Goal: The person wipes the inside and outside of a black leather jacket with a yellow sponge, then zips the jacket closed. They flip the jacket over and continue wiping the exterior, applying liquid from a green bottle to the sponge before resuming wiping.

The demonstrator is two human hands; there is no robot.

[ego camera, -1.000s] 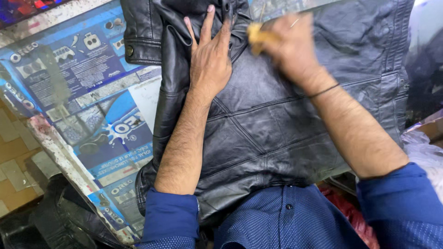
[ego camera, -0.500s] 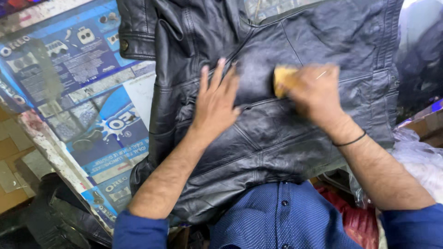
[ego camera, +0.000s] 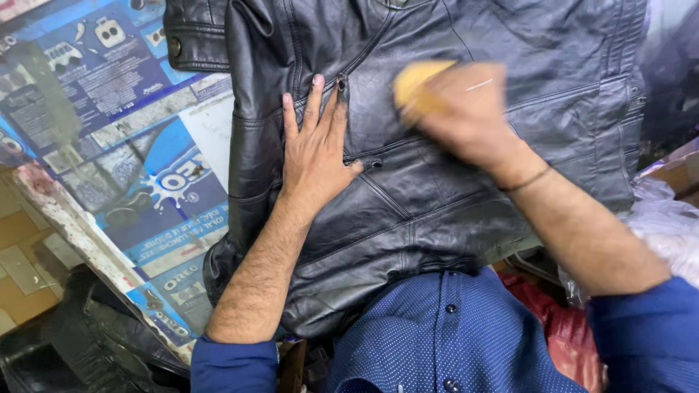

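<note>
On black leather jacket (ego camera: 437, 182): left hand (ego camera: 317, 156) flat, fingers spread; right hand (ego camera: 466, 109) gripping yellow sponge (ego camera: 415, 81).

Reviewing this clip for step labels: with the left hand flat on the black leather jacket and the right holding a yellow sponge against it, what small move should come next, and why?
Probably another short rubbing stroke across the chest panel. The right hand presses the yellow sponge onto the black leather jacket near its zipper, and the hand is motion-blurred. The left hand lies flat with spread fingers, pinning the leather, so it should stay put.
</note>
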